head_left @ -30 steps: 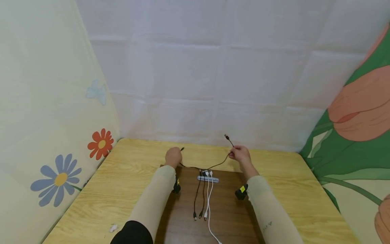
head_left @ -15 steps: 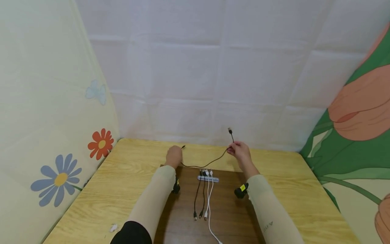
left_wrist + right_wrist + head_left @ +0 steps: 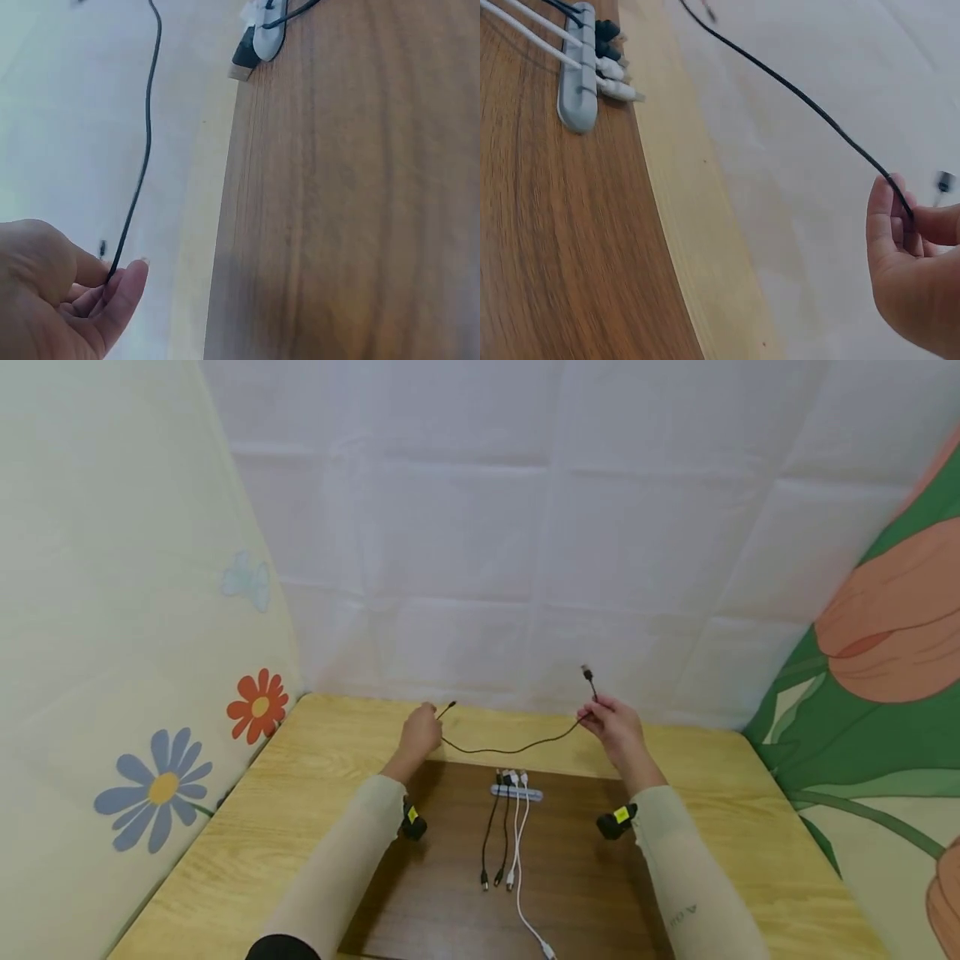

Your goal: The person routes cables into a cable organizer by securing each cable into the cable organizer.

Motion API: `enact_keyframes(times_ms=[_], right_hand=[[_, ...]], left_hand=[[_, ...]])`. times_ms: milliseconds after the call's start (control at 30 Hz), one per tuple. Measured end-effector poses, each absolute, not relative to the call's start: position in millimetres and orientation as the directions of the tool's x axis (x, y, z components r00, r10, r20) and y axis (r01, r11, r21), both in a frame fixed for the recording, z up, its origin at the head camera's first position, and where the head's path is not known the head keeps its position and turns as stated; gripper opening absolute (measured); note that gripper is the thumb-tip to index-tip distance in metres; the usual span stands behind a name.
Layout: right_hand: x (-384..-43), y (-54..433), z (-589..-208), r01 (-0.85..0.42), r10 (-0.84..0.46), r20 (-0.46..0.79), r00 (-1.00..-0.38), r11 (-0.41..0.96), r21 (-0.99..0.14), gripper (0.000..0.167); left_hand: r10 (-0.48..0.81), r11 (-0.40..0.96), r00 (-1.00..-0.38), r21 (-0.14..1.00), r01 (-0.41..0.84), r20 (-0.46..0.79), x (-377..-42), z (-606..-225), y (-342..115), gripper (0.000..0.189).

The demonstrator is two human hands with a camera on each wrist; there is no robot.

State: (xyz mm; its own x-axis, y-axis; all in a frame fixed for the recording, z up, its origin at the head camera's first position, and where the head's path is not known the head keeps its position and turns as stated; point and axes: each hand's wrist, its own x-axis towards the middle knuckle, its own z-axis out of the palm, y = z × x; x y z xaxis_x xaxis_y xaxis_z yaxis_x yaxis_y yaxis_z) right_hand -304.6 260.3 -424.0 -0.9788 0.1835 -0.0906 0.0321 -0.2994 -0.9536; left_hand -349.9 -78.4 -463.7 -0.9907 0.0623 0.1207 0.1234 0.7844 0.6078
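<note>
A black USB cable [image 3: 510, 752] hangs in a shallow curve between both hands, beyond the far edge of the brown board. My left hand [image 3: 422, 731] pinches it near its small-plug end [image 3: 451, 704], which sticks up past the fingers. With thumb and fingers, my right hand [image 3: 617, 731] pinches the other side; the USB plug [image 3: 587, 673] points up above it. Below the cable, a grey-blue cable holder [image 3: 536, 794] sits at the board's far edge. Two black cables [image 3: 489, 839] and two white cables [image 3: 522, 868] run through its slots toward the near side.
The brown board [image 3: 442, 893] lies on a light wooden table [image 3: 225, 852]. A white cloth backdrop [image 3: 450, 527] rises behind the table. Printed flower cloths stand left and right. A black wrist camera [image 3: 617, 821] hangs by the right sleeve, another wrist camera [image 3: 412, 821] by the left.
Both hands have risen and moved apart, lifting the black cable off the holder's area and widening its curve. The view has shifted slightly.
</note>
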Motion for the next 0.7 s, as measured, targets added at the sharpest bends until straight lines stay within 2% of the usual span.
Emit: enact_keyframes(times_ms=[133, 233, 333, 467, 567, 700], right_hand=[[-296.9, 269.9, -416.4, 0.033, 0.198, -0.096, -0.975, -0.300, -0.953, 0.010], [-291.7, 273.7, -413.6, 0.035, 0.205, -0.096, -0.974, -0.282, -0.959, 0.012], [-287.6, 274.0, -411.6, 0.035, 0.196, -0.093, -0.976, -0.280, -0.959, 0.014], [-282.6, 273.1, -405.9, 0.012, 0.193, -0.087, -0.977, -0.359, -0.933, 0.016], [-278.8, 273.9, -400.1, -0.025, 0.205, -0.078, -0.976, -0.457, -0.889, 0.012], [-274.5, 275.3, -396.7, -0.072, 0.260, -0.064, -0.963, -0.482, -0.873, 0.006]], left_hand=[[0.030, 0.620, -0.994, 0.777, 0.105, 0.110, -332.2, -459.9, -92.0, 0.027], [0.005, 0.525, -0.991, 0.843, 0.119, 0.136, -317.3, -460.6, -102.3, 0.024], [-0.023, 0.452, -0.989, 0.884, 0.121, 0.147, -302.9, -460.9, -111.1, 0.023], [-0.056, 0.387, -0.989, 0.916, 0.106, 0.138, -285.5, -457.0, -119.8, 0.023], [-0.073, 0.365, -0.986, 0.924, 0.112, 0.149, -273.4, -452.6, -125.1, 0.024], [-0.106, 0.339, -0.979, 0.932, 0.131, 0.176, -259.6, -448.5, -130.6, 0.020]])
